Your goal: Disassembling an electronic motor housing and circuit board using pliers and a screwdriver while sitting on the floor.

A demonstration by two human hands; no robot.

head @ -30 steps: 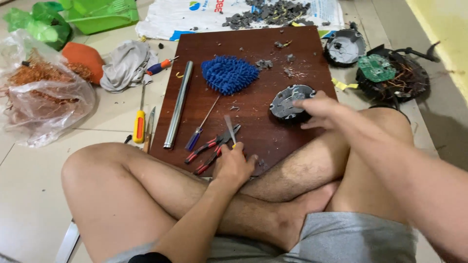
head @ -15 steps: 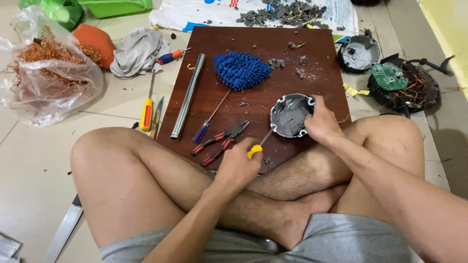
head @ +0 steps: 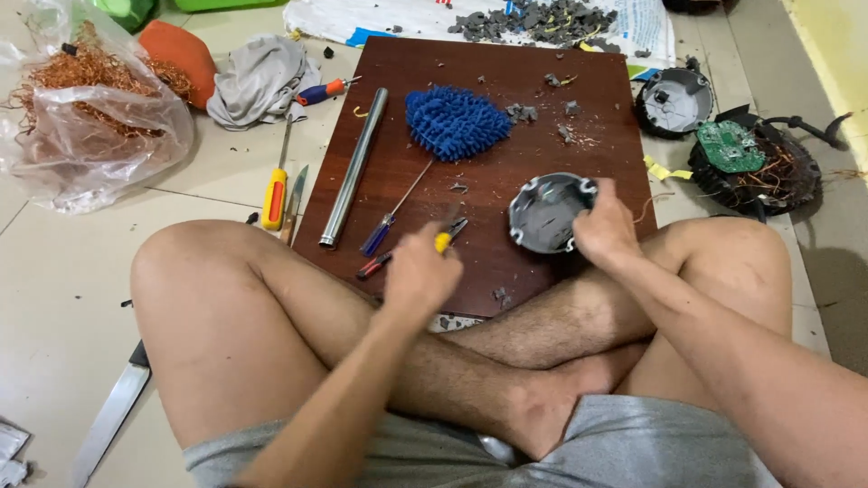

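Note:
I sit cross-legged behind a dark brown wooden board [head: 506, 72] on the floor. My left hand [head: 419, 273] is closed around a yellow-handled screwdriver [head: 442, 241], raised just above the board's near edge. Red-handled pliers [head: 373, 266] poke out from under that hand. My right hand [head: 603, 226] grips the right rim of a round grey metal housing [head: 545, 213], tilted so its hollow side faces me. A blue-handled screwdriver [head: 381, 235] lies just left of my left hand.
On the board lie a metal tube [head: 354, 167] and a blue fluffy duster head [head: 455, 120]. To the left are a yellow screwdriver [head: 274, 195], a grey cloth [head: 260, 78] and a bag of copper wire [head: 86, 99]. A green circuit board [head: 729, 145] and a knife [head: 108, 417] also lie nearby.
My left hand has picked up the yellow-handled screwdriver from beside the pliers and raised it. My right hand has gripped the grey housing and tilted it up.

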